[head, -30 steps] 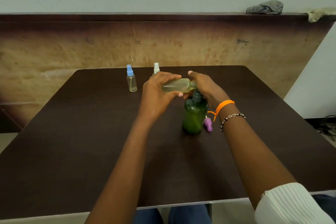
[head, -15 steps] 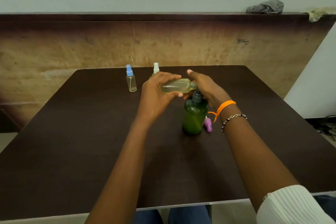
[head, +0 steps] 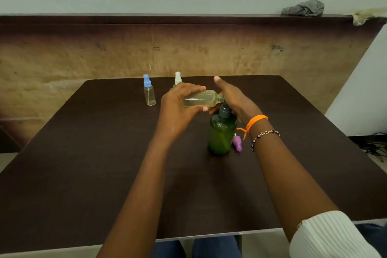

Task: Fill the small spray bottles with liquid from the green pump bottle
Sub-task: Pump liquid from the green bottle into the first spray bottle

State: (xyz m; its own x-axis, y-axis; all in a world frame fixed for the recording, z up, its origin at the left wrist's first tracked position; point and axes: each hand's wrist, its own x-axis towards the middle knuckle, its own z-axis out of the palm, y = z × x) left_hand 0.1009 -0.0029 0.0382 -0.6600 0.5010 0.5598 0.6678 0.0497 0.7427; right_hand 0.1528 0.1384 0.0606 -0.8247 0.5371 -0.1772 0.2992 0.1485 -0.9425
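2 hands meet above the green pump bottle [head: 222,132] at table [head: 83,153] centre. The left hand [head: 178,109] grips an uncapped small bottle [head: 201,99] sideways, neck toward 3 o'clock; the right hand [head: 234,98] lies flat, fingers straight, on the pump.

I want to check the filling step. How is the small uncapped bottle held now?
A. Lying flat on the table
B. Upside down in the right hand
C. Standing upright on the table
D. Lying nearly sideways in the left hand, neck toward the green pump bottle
D: the left hand grips the small bottle nearly sideways, above the table, its open neck by the green pump bottle.
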